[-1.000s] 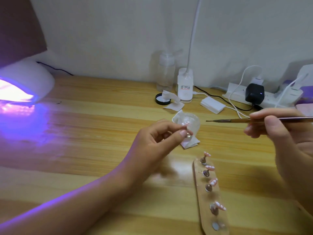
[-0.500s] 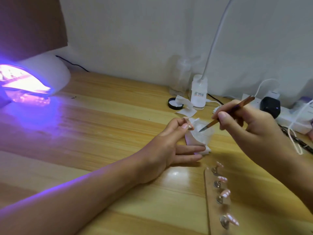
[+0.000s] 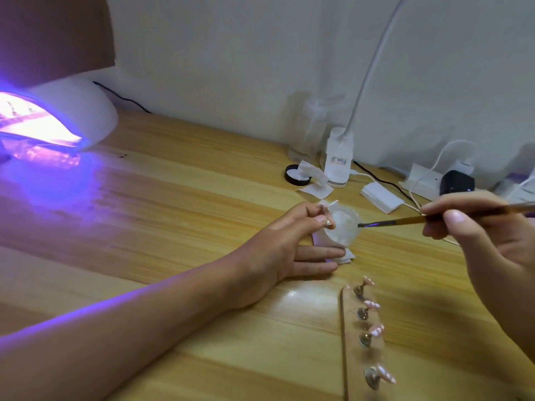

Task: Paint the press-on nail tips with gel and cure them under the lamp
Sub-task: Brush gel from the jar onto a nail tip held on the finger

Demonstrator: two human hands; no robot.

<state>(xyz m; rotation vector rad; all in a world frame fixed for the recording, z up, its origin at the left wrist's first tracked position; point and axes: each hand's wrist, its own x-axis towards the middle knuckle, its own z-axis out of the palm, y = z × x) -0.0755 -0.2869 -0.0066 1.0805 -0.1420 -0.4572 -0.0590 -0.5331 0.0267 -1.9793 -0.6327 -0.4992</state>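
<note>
Our left hand rests on the counter, thumb and forefinger pinched on a small nail-tip stand — the other fingers lie flat beside a white wipe. Our right hand grips the brush, its bristles at the rim of the clear dish, just beside that stand. Four more nail tips stand in a row on the wooden strip (near right), and the curing lamp glows violet at far left.
</note>
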